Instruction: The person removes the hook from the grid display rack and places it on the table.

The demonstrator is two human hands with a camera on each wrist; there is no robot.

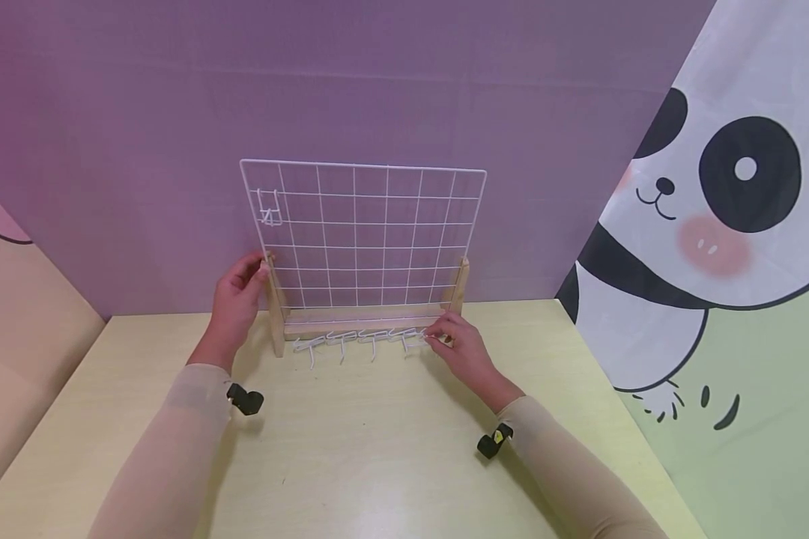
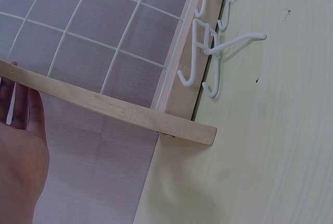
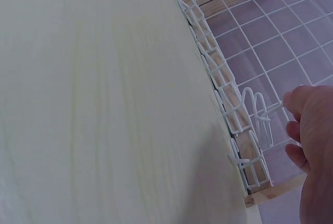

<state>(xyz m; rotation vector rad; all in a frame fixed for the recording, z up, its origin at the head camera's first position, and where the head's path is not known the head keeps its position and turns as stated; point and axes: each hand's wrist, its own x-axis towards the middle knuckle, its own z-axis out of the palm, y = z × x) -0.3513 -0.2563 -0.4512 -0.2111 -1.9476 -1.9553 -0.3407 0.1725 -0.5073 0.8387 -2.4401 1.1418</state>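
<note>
A white wire grid panel [image 1: 355, 222] stands upright in a light wooden stand [image 1: 364, 314]. My left hand [image 1: 236, 299] holds the stand's left post [image 1: 274, 307], its fingers behind the wood in the left wrist view. With thumb and fingertips, my right hand [image 1: 465, 348] pinches a white double wire hook [image 3: 266, 112] by its peg, low in front of the grid's right side. Several matching hooks [image 2: 234, 42] sit in a row along the stand's front bar. Another hook [image 1: 270, 209] hangs on the grid's upper left.
The pale wooden table [image 1: 350, 449] stretches out in front of the stand. A purple backdrop [image 1: 377, 112] rises close behind the grid. To the right is a wall with a printed panda [image 1: 748, 172].
</note>
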